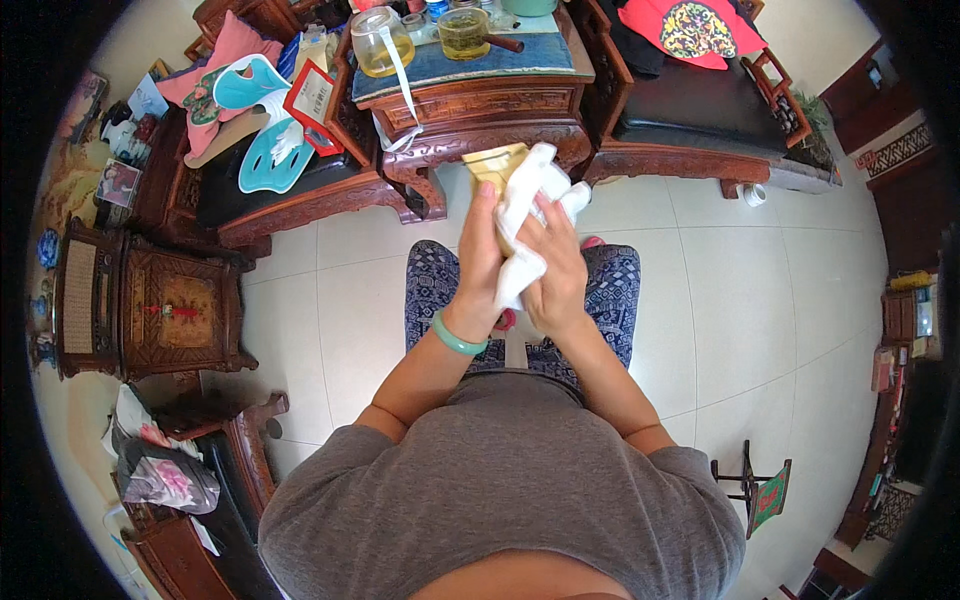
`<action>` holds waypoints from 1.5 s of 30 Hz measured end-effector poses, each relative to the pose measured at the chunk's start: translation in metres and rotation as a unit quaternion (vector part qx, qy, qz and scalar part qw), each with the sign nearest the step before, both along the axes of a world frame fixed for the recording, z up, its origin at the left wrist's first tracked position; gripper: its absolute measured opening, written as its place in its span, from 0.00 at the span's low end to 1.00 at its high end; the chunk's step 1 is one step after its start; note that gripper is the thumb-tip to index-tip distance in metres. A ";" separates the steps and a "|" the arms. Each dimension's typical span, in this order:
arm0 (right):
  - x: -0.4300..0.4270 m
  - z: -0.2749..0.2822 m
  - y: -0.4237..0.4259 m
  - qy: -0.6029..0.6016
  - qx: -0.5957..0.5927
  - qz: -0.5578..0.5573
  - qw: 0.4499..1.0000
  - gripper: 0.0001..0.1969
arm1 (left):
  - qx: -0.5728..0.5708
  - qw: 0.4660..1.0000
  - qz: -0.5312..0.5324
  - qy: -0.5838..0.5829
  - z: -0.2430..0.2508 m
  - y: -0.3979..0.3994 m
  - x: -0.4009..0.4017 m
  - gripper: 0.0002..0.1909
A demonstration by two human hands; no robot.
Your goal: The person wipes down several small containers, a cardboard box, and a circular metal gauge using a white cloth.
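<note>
Both hands are raised close together above my knees, below the near edge of the carved wooden table. My left hand [480, 244], with a pale green bangle at its wrist, grips a yellowish object [491, 165] with a flat, dark-lined end; its full shape is hidden. My right hand [553, 270] presses a crumpled white cloth [525, 202] against that object's right side, and folds of the cloth hang down between the palms. Behind them, the table holds a glass jug of yellow liquid [379, 46] and a glass pot with a dark handle [463, 37].
The carved table [480, 105] has a blue runner. A white strap [403, 82] hangs over its front. Wooden armchairs stand either side, the left one holding turquoise insoles-like pads [274, 161] and a red-framed box [311, 97]. A folding stool [769, 495] stands at the lower right.
</note>
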State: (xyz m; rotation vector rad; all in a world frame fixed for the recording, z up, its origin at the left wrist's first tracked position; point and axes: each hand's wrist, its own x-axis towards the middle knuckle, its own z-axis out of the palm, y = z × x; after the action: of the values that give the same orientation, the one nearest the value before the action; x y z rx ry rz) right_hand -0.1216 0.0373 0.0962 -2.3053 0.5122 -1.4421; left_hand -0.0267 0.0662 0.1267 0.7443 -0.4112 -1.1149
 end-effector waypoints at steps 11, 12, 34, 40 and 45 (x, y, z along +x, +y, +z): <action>-0.034 -0.047 0.028 -0.208 0.296 0.021 0.932 0.20 | -0.038 0.994 -0.020 0.099 0.013 -0.008 0.023 0.31; -0.027 -0.036 0.021 -0.171 0.257 0.017 0.951 0.21 | -0.054 0.995 -0.034 0.082 0.008 -0.009 0.020 0.30; 0.009 -0.018 0.007 -0.068 0.041 -0.001 0.997 0.20 | 0.011 0.981 0.033 0.190 0.017 -0.012 0.009 0.28; -0.015 -0.049 0.033 -0.100 0.395 0.037 0.913 0.13 | -0.040 0.985 0.069 0.155 0.003 -0.012 0.029 0.23; -0.021 -0.058 0.021 -0.405 0.510 0.081 0.755 0.22 | -0.042 0.989 0.033 0.138 -0.001 -0.008 0.025 0.21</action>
State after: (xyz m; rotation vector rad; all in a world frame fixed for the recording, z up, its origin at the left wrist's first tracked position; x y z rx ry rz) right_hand -0.1428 0.0582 0.0378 -0.7428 0.5779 -1.3740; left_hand -0.0017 0.0584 0.1256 0.5170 -0.1958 -1.1120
